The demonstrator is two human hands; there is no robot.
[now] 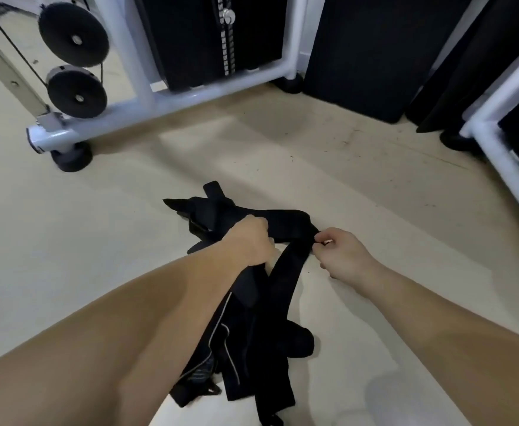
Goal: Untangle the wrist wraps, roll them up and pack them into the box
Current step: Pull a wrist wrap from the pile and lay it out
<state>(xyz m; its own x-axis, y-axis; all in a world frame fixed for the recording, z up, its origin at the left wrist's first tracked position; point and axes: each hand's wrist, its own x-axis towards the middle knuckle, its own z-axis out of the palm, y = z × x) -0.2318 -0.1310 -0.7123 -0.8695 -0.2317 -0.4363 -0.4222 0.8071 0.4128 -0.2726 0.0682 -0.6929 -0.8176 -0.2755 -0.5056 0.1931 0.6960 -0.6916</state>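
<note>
The wraps (282,290) are a black tangle of flat woven bands, lying mid-floor on the smooth pale floor (67,241). My left hand (249,241), arm stretched forward, curls its fingers round a bunch of them. My right hand (341,253) pinches one band's edge between thumb and forefinger. A white tubular frame (172,99) stands beyond.

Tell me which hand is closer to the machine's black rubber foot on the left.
Left. The left hand, gripping the wrist wraps, lies right of and nearer the camera than the black rubber foot; the right hand, also pinching the wraps, is farther right.
</note>
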